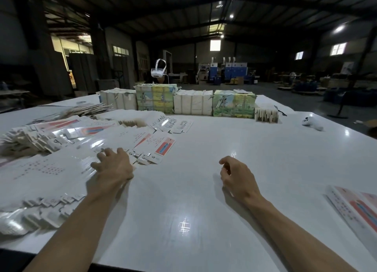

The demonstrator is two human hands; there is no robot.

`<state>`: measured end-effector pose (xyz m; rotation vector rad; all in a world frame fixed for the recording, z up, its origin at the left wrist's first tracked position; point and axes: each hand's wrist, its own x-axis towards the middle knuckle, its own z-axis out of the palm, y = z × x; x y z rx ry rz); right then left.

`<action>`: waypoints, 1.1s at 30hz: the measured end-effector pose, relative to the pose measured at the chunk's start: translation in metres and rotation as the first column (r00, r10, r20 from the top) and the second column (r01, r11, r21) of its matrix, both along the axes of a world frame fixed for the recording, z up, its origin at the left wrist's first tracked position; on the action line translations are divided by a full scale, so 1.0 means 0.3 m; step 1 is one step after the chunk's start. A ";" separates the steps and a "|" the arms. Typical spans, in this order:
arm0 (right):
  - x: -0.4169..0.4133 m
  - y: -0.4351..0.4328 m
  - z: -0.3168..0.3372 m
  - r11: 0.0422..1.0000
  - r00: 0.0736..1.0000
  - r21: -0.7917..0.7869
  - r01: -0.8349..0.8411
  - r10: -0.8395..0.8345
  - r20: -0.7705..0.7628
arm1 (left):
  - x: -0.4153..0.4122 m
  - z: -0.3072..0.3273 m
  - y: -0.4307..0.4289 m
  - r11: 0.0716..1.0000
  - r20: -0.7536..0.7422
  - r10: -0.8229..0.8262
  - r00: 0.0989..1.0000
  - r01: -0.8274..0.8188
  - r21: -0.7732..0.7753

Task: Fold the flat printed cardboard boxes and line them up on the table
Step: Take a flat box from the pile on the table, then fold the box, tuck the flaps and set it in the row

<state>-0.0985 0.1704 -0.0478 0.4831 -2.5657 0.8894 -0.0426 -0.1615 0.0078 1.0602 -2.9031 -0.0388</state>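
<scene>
Flat boxes (67, 165), long axes diagonal, under left hand (114, 166)

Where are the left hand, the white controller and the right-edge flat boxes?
left hand (114, 166): head view, back of hand.
white controller (311, 123): head view, its body.
right-edge flat boxes (356, 208): head view, top printed face.

A large, dim hall lies under a dark pitched roof (183, 8) carried on steel beams. Ceiling lamps (339, 28) glow at the upper right, and their glare shines back off the glossy white table (204, 190) in the foreground. A bright window (215, 45) sits high in the far wall, and a lit glazed opening (70, 45) shows at the left. Blue machines (236, 67) stand at the back on the grey floor (285, 94).
</scene>
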 end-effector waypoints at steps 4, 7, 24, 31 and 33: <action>-0.002 0.003 -0.006 1.000 1.000 -0.013 -0.020 0.020 -0.001 | 0.017 -0.001 -0.068 0.996 -0.019 0.029 0.999 -0.027 0.085; -0.008 0.004 -0.014 0.999 0.999 -0.041 -0.034 0.034 -0.004 | 0.029 0.015 -0.098 0.995 -0.011 0.011 1.000 -0.009 0.098; -0.022 0.003 -0.014 0.980 0.994 -0.189 -0.061 0.041 -0.106 | -0.060 0.145 0.005 0.674 -0.358 -0.271 0.893 0.442 0.592; -0.038 0.018 0.001 0.930 0.990 -0.364 -0.050 -0.002 -0.140 | -0.169 0.032 0.335 -0.112 -0.470 -0.294 0.832 0.458 0.882; -0.041 0.028 0.012 0.905 0.988 -0.422 -0.047 -0.021 -0.154 | -0.178 -0.012 0.436 -0.223 -0.428 -0.307 0.850 0.373 0.901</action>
